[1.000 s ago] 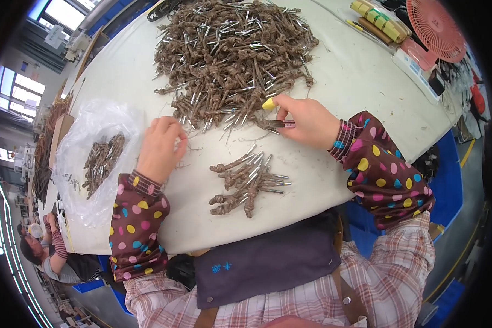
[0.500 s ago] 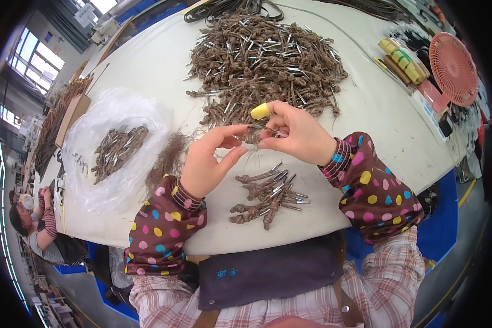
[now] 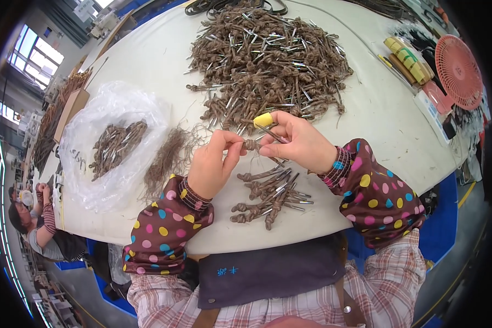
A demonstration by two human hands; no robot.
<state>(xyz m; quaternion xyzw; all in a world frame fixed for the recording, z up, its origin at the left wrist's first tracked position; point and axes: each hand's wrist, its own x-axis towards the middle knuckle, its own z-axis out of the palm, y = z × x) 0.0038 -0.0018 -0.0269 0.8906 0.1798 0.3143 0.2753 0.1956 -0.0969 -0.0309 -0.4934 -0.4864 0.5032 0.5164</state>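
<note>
Between my two hands is a knotted brown cord. My left hand is closed, its thumb and index finger pinching the cord's left end. At the cord's other end is my right hand, closed around a slim dark metal tool that looks like thread snips, though the fingers hide most of it. A yellow wrap covers one right fingertip. Below the hands lies a small group of knotted cords with silvery metal tips. Beyond them is a large heap of similar cords.
A clear plastic bag at the left holds more cords. Beside it lies a tuft of loose brown fibres. A pink fan and yellow rolls stand at the right of the white table. Another person sits far left.
My left fingers have closed into a pinch on the cord. My right hand has come slightly lower, and the metal tool now points up and left beside the yellow wrap.
</note>
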